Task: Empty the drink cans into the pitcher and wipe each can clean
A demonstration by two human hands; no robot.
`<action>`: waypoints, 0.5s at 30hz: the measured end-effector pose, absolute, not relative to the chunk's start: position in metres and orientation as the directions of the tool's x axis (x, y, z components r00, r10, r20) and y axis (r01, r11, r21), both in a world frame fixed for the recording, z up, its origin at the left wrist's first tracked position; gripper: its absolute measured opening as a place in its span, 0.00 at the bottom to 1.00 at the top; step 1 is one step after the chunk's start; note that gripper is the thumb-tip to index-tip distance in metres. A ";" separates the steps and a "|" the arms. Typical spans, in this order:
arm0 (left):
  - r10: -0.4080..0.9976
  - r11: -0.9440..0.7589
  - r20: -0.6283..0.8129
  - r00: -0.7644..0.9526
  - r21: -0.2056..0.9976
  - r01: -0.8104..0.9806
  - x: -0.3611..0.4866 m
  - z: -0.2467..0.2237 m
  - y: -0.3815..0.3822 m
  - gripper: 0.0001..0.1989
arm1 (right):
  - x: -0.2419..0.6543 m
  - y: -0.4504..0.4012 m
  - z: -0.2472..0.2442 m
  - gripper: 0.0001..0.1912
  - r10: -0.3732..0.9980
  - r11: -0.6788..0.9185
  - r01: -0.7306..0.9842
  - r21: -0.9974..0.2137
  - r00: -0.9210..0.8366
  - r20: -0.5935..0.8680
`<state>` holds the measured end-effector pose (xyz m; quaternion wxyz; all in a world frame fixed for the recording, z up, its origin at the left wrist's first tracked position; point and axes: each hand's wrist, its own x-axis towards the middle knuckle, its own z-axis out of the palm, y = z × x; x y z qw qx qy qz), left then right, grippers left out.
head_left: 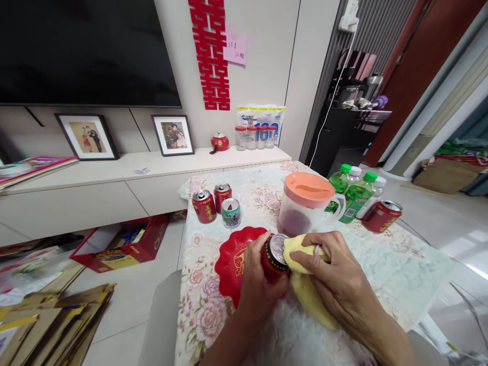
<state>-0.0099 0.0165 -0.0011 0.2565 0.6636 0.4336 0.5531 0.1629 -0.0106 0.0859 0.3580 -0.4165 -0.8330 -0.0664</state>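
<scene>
Floral covering (209,317) spreads over the desk (396,269) in front of you. Nearest to you, your left hand (258,290) wraps around a red can (278,246), tilting its silver top into view. Your right hand (341,272) pinches a yellow cloth (299,251) against the right side of that can's rim, and more of the cloth hangs below your fingers. Your hands meet in front of the right part of a scalloped red plate (227,262); you cannot tell from this view whether the can touches it.

Just beyond the plate, to its left, you have two opened red cans (205,208) and a smaller green can (231,213) grouped closely. Straight past your hands stands a clear pitcher (287,211) with an orange lid (308,186). Right of it are several bottles (356,195), some with green caps, and another red can (379,216) beside them.

Farther off, a white cabinet (171,168) carries two framed photos (173,134), a small red pot (220,142) and a row of red-lidded jars (251,138). On the wall behind hang a red paper cutout (211,56), a pink note (235,47) and, to your left, a dark television (84,51).
</scene>
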 end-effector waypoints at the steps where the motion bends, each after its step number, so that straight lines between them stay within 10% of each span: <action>1: 0.856 -0.497 0.517 0.014 0.814 0.301 -0.009 -0.001 0.016 0.38 | 0.165 -0.010 0.086 0.15 0.651 0.627 0.763 -0.158 -0.402 0.643; 9: 0.866 -0.499 0.493 0.085 0.838 0.223 -0.004 0.001 0.015 0.40 | 0.170 -0.004 0.085 0.12 0.649 0.458 0.888 0.042 -0.366 0.667; 15: 0.866 -0.500 0.489 0.105 0.844 0.195 -0.005 0.002 0.013 0.40 | 0.175 -0.002 0.082 0.14 0.659 0.493 0.869 -0.041 -0.342 0.670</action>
